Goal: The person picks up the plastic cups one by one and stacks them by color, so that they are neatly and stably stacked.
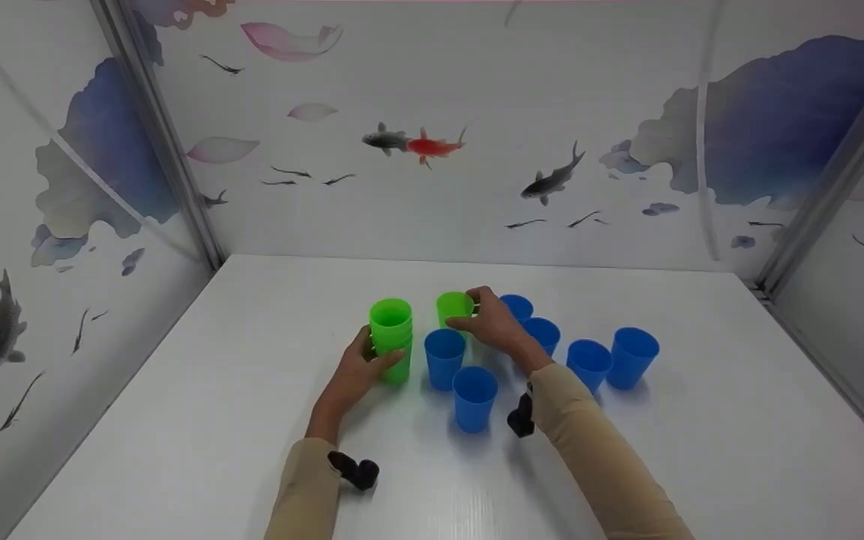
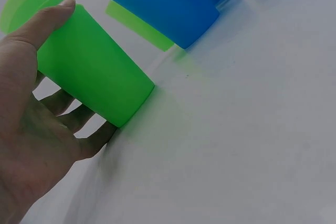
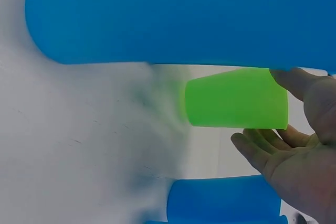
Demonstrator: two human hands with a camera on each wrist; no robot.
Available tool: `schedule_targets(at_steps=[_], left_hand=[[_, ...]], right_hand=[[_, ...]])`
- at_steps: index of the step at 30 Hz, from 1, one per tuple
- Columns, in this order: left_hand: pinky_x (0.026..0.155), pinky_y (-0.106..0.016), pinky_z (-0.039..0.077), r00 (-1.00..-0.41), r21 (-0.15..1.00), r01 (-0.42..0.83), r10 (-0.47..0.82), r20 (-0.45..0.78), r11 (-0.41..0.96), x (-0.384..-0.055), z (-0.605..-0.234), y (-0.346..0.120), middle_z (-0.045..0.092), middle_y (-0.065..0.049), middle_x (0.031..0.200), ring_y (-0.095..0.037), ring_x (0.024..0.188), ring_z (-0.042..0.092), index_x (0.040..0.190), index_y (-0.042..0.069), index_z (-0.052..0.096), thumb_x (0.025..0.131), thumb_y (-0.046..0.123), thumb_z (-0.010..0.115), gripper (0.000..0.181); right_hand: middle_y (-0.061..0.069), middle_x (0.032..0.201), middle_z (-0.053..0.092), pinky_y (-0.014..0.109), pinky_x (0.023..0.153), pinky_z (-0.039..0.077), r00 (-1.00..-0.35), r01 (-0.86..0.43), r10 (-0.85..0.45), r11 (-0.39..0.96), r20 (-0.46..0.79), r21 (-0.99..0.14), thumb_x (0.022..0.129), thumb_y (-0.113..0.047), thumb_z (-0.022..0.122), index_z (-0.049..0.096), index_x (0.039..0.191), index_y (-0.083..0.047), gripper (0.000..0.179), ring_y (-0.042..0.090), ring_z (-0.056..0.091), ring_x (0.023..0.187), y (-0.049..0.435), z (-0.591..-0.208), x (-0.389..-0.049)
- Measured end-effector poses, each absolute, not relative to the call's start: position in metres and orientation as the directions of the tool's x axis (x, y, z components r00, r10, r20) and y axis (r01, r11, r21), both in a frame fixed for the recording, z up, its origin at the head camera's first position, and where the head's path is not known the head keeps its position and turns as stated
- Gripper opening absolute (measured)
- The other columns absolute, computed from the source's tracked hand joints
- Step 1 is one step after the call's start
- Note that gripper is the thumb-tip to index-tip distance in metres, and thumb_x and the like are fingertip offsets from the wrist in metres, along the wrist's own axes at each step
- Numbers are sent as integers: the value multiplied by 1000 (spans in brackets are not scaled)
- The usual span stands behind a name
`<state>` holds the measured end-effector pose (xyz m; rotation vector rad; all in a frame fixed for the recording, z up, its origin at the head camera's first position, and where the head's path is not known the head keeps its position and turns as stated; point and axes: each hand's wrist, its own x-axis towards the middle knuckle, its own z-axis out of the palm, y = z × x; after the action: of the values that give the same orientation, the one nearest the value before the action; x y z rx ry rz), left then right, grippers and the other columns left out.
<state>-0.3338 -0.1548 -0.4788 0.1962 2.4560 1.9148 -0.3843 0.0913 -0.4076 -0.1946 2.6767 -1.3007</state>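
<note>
A stack of nested green cups (image 1: 393,346) stands left of centre on the white table, and my left hand (image 1: 349,377) grips it from the left. In the left wrist view the thumb lies across the upper part of the stack (image 2: 97,66), fingers round its far side. Farther back, my right hand (image 1: 496,324) holds a single green cup (image 1: 453,306) near its rim, thumb on one side and fingers on the other. Whether that cup touches the table cannot be told. Two blue cups, one (image 1: 445,361) behind the other (image 1: 475,401), stand upright between my hands, partly hiding the single green cup.
Several more blue cups stand on the right: one (image 1: 517,306) beyond my right hand, another (image 1: 544,334) beside the wrist, and two (image 1: 589,364) (image 1: 633,360) farther right. Printed wall panels (image 1: 439,202) enclose the table (image 1: 199,420) at the back and sides.
</note>
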Motion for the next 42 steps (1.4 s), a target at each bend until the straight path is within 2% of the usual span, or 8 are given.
schedule_targets(at_steps=[10, 21, 29, 42], left_hand=[[121, -56, 32, -994, 963, 74, 102, 49, 258, -333, -480, -155, 47, -9, 152, -31, 144, 42, 154, 19, 32, 85, 56, 73, 88], [121, -56, 31, -995, 963, 67, 91, 44, 262, -333, -477, -154, 45, -9, 154, -32, 145, 41, 155, 20, 31, 84, 56, 74, 90], [120, -57, 33, -994, 963, 62, 108, 34, 263, -333, -480, -153, 47, -9, 152, -32, 143, 43, 154, 20, 32, 87, 53, 73, 85], [120, -56, 34, -995, 961, 70, 93, 47, 266, -333, -479, -153, 48, -8, 151, -31, 142, 44, 152, 23, 35, 86, 52, 73, 81]], right_hand=[[14, 154, 42, 48, 115, 43, -984, -77, -178, 543, -26, -836, 90, -43, 74, 36, 147, -11, 75, 32, 45, 142, 85, -393, -375], [14, 148, 45, 49, 111, 47, -973, -176, -214, 470, 81, -865, 90, -41, 73, 39, 142, -8, 70, 32, 47, 139, 93, -363, -369], [10, 146, 47, 47, 110, 48, -973, -185, -217, 508, 83, -841, 89, -45, 73, 38, 142, -11, 72, 29, 48, 138, 96, -341, -365], [8, 140, 52, 44, 112, 47, -961, -188, -264, 406, 82, -894, 89, -44, 74, 43, 141, -12, 68, 24, 56, 128, 81, -324, -363]])
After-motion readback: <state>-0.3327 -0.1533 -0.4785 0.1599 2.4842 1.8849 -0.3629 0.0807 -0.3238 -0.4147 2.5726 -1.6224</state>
